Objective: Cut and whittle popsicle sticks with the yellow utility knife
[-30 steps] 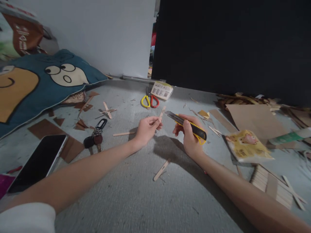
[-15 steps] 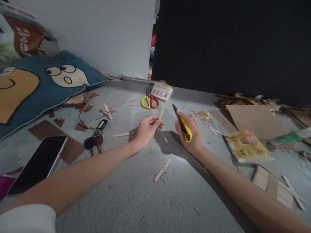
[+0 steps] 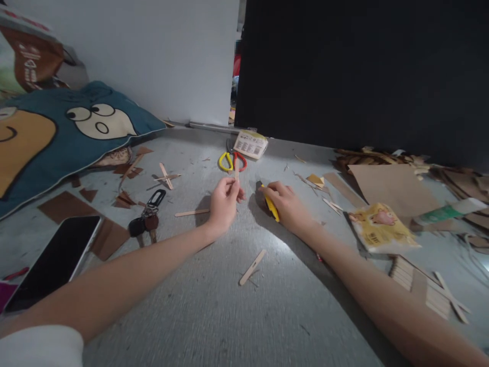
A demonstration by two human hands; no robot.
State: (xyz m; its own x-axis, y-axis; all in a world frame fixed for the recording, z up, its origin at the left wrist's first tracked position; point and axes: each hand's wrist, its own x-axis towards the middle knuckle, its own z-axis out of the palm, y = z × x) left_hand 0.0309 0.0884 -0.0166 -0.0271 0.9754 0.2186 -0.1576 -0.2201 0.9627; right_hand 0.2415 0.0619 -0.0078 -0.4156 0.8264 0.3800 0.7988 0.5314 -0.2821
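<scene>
Between the thumb and fingers of my left hand (image 3: 224,203) a wooden craft stick (image 3: 237,170) is pinched, pointing away from me. My right hand (image 3: 287,205) is wrapped round a yellow and black utility knife (image 3: 271,205), held low over the table with its tip towards the far side. Just beyond the held stick lie scissors (image 3: 233,161) with one yellow and one red handle. A second craft stick (image 3: 191,212) is beside my left wrist. Nearer to me rests another stick (image 3: 252,267) with a small dark slot in its middle.
Two crossed sticks (image 3: 165,176), keys (image 3: 144,222) and a phone (image 3: 53,262) lie on the left, below a blue cushion (image 3: 107,122). At right are a yellow packet (image 3: 383,228), a green and white tube (image 3: 449,211), cardboard (image 3: 387,188) and a slatted stick panel (image 3: 419,286).
My right hand has lowered and turned the knife, bringing it nearer the table. My left hand has tilted the stick to point more straight ahead. The view has shifted slightly.
</scene>
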